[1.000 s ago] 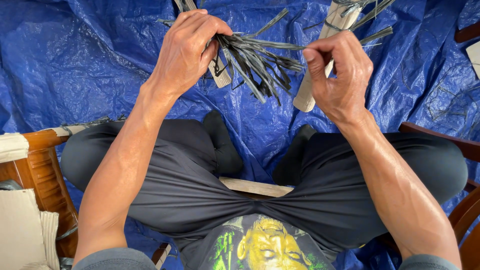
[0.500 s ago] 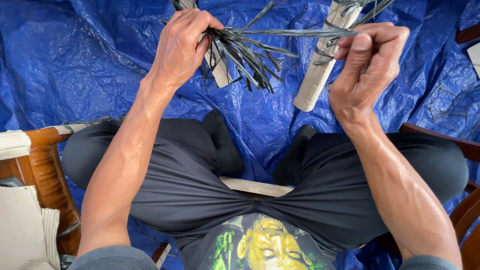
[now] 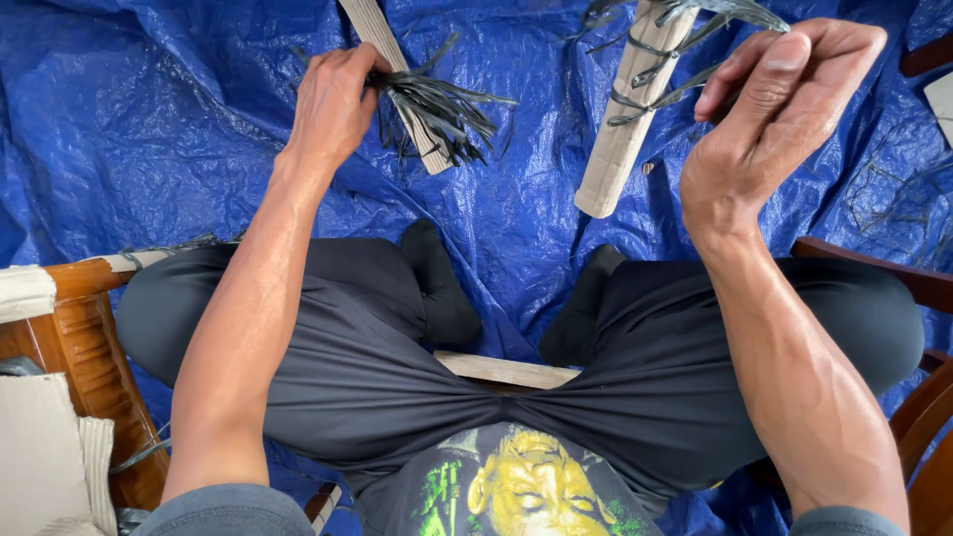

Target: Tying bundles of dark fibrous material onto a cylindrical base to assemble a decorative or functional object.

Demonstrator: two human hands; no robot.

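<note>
Two hands are working above the tarp (image 3: 179,129): left hand (image 3: 333,104) clenching strips (image 3: 437,104), right hand (image 3: 769,109) pinching one strand (image 3: 715,15), best drawn out slowly.

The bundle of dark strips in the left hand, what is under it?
Under the bundle of dark strips lies a pale flat stick on the blue tarp. The left hand covers the bundle's gripped end.
</note>
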